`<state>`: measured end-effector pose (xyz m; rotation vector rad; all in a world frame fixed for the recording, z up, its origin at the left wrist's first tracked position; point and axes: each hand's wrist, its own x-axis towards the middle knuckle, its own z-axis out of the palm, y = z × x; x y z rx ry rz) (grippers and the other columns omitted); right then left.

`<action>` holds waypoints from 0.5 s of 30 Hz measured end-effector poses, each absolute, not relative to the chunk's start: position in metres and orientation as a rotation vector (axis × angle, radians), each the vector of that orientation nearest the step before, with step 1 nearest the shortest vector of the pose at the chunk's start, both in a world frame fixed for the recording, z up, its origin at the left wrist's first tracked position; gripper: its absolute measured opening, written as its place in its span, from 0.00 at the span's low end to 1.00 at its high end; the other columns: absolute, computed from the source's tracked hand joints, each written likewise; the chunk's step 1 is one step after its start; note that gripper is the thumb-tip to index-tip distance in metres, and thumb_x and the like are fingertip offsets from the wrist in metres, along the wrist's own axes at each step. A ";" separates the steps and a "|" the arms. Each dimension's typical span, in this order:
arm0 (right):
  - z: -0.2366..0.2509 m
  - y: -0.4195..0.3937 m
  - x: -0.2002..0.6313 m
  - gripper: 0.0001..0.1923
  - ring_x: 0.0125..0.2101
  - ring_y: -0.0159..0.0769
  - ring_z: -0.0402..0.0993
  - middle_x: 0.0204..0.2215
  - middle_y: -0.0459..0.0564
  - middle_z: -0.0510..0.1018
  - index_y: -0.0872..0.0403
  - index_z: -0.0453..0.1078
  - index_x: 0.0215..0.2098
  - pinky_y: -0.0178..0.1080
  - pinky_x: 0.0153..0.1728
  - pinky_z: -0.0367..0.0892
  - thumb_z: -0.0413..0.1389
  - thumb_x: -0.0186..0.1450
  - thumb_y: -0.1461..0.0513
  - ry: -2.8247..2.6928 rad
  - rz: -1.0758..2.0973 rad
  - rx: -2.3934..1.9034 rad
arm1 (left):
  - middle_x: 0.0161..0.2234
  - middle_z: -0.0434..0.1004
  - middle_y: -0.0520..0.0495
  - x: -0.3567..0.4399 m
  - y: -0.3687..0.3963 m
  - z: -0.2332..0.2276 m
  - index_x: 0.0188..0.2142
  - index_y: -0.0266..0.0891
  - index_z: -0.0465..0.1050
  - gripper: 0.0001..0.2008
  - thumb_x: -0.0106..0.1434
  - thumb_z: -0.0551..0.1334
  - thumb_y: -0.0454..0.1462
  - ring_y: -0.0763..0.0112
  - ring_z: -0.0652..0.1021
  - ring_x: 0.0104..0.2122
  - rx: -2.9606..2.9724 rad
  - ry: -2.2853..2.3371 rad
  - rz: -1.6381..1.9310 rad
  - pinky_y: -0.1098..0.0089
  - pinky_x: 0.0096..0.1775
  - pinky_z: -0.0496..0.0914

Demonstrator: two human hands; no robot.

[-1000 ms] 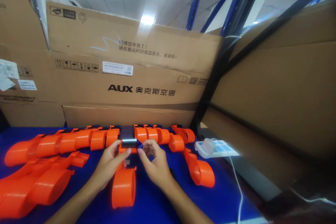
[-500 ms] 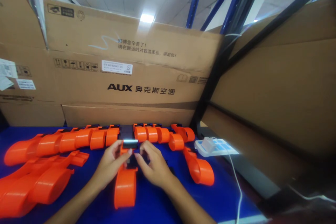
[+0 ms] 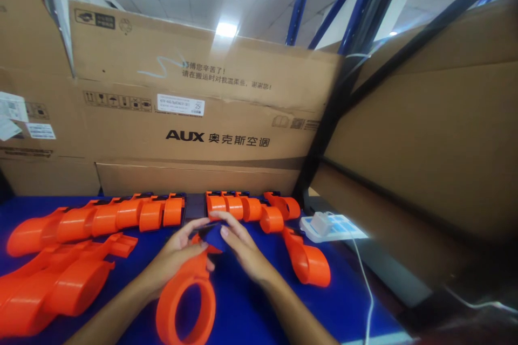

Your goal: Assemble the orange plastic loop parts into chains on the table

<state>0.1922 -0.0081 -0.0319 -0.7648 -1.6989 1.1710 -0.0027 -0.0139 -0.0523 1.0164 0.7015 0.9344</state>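
My left hand (image 3: 174,253) is closed around the narrow neck of an orange plastic ring-shaped part (image 3: 165,304). Its round ring hangs below the fingers, with the opening facing me. At the upper end of the part is a small dark blue-black piece (image 3: 213,234), pinched between the thumb and fingers of my right hand (image 3: 242,248). The fingers cover where the two meet, so I cannot tell how they are joined. Just behind my hands, a dark flat block (image 3: 195,207) lies between rows of similar orange parts.
Orange parts with black tops (image 3: 151,215) line the back of the blue table (image 3: 246,315). More orange parts (image 3: 76,285) lie at the left, and one (image 3: 311,264) at the right. A white power strip (image 3: 334,226) with a cable sits by a black post. A cardboard wall (image 3: 133,140) stands behind.
The orange part has turned so that its ring opening faces me and hangs lower. The dark piece at its top has tilted, and my right fingers have moved onto it.
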 end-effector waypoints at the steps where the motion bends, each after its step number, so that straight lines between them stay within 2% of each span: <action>1: -0.032 -0.008 0.192 0.20 0.41 0.40 0.73 0.38 0.48 0.74 0.47 0.66 0.54 0.41 0.44 0.69 0.51 0.69 0.46 -1.683 1.186 -0.756 | 0.34 0.82 0.40 -0.002 -0.016 -0.051 0.64 0.44 0.58 0.37 0.58 0.70 0.42 0.56 0.84 0.31 1.022 0.679 0.934 0.62 0.33 0.76; 4: -0.035 -0.006 0.189 0.20 0.37 0.37 0.73 0.36 0.47 0.74 0.48 0.66 0.51 0.39 0.40 0.69 0.55 0.67 0.47 -1.632 1.178 -0.736 | 0.44 0.80 0.36 -0.002 -0.022 -0.049 0.64 0.44 0.59 0.37 0.58 0.71 0.39 0.54 0.84 0.36 1.042 0.618 0.946 0.58 0.39 0.76; 6: -0.039 -0.004 0.186 0.19 0.34 0.35 0.71 0.33 0.46 0.73 0.49 0.65 0.49 0.37 0.36 0.68 0.57 0.66 0.48 -1.626 1.168 -0.725 | 0.47 0.79 0.35 0.000 -0.024 -0.049 0.62 0.42 0.61 0.34 0.59 0.70 0.40 0.54 0.83 0.36 1.068 0.632 0.966 0.56 0.41 0.76; 12: -0.043 -0.003 0.179 0.15 0.29 0.31 0.66 0.31 0.43 0.70 0.50 0.61 0.41 0.34 0.32 0.64 0.59 0.66 0.52 -1.632 1.103 -0.728 | 0.37 0.82 0.39 0.004 -0.023 -0.050 0.57 0.38 0.67 0.29 0.59 0.69 0.43 0.58 0.83 0.29 1.121 0.737 1.020 0.58 0.36 0.76; 15: -0.043 -0.005 0.179 0.14 0.29 0.31 0.67 0.30 0.43 0.70 0.50 0.61 0.41 0.34 0.31 0.64 0.58 0.67 0.51 -1.656 1.120 -0.753 | 0.34 0.82 0.41 0.005 -0.023 -0.051 0.55 0.38 0.69 0.27 0.59 0.69 0.44 0.60 0.82 0.27 1.102 0.742 1.028 0.59 0.35 0.76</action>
